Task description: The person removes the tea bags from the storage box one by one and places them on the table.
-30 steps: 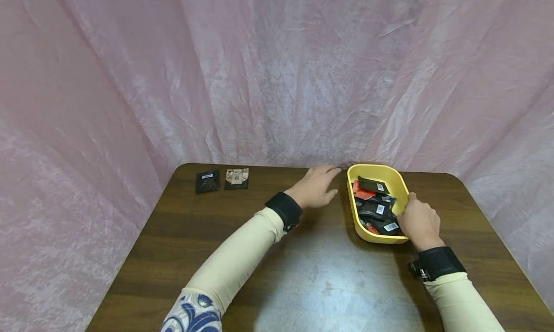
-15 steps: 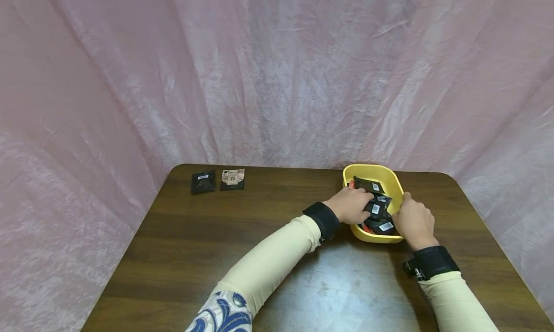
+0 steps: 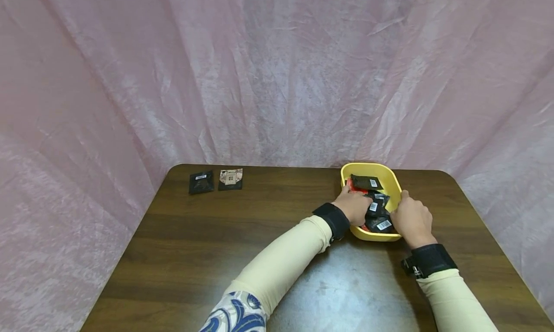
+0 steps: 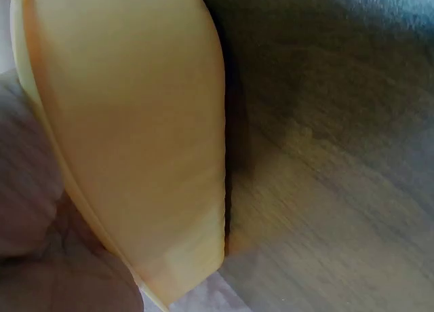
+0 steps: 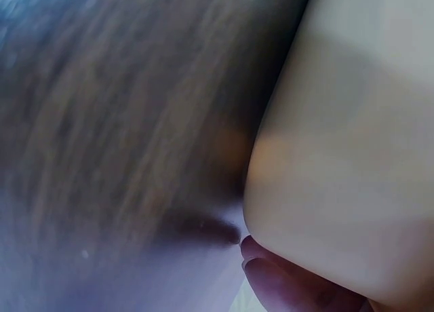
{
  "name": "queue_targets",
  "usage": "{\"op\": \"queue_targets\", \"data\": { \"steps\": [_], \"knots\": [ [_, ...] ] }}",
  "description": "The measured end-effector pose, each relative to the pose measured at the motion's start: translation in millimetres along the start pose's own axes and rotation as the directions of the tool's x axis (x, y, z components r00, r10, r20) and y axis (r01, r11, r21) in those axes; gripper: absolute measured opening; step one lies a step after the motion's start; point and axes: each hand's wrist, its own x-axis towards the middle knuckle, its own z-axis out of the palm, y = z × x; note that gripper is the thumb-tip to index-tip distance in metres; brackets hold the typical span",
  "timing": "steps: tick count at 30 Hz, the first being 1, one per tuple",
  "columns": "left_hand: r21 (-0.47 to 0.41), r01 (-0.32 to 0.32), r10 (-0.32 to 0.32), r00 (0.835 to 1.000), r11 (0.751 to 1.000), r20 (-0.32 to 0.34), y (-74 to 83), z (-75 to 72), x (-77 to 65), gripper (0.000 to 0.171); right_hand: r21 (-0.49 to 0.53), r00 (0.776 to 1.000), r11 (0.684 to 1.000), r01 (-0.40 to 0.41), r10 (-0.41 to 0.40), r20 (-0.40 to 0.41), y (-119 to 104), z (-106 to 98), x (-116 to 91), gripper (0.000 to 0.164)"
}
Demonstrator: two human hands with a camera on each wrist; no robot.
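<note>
A yellow plastic basket (image 3: 395, 178) stands at the back right of the table and holds several small packets. In the head view my left hand (image 3: 352, 208) reaches over its left rim, among the packets. A red packet (image 3: 357, 189) shows by its fingers, and a black packet (image 3: 367, 182) with a white label lies just behind. The left fingertips are partly hidden, and I cannot tell whether they pinch a packet. My right hand (image 3: 413, 221) grips the basket's right rim. In the right wrist view its fingertips (image 5: 271, 281) curl under the basket wall (image 5: 346, 156).
Two flat packets lie at the back left of the table: a black packet (image 3: 201, 183) and a black-and-beige packet (image 3: 231, 179). The wooden table (image 3: 182, 255) ends at a pink curtain (image 3: 277, 82).
My left hand has moved right from beside the basket, over its left rim and in among the packets. The right hand has stayed on the right rim.
</note>
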Motion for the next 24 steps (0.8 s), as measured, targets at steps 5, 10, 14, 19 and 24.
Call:
{"op": "queue_targets", "data": {
  "steps": [5, 10, 14, 19, 24],
  "knots": [
    [0.061, 0.018, -0.017, 1.000, 0.998, -0.018, 2.4, -3.4, -2.8, 0.048, 0.001, 1.000, 1.000, -0.002, 0.002, 0.007, -2.1, -1.5, 0.5, 0.060],
    [0.082, 0.017, -0.015, 0.999, 0.996, -0.032, 1.5, 4.6, 4.8, 0.037, 0.001, 1.000, 1.000, 0.006, -0.006, 0.005, -3.0, -2.1, 1.0, 0.060],
    [0.065, 0.004, -0.003, 1.000, 0.998, -0.021, -2.4, 15.9, 15.4, 0.036, 0.000, 1.000, 1.000, 0.010, -0.010, -0.001, -2.2, -1.4, 0.3, 0.059],
    [0.047, -0.013, 0.013, 1.000, 0.999, -0.013, -5.2, 19.7, 18.7, 0.039, 0.003, 1.000, 1.000, 0.008, -0.008, -0.005, -1.5, -1.4, 0.1, 0.059],
    [0.072, 0.002, 0.000, 1.000, 0.997, -0.021, -1.5, 15.0, 12.8, 0.038, -0.001, 1.000, 1.000, 0.006, -0.006, 0.000, -0.6, -2.0, -0.8, 0.061]
  ]
}}
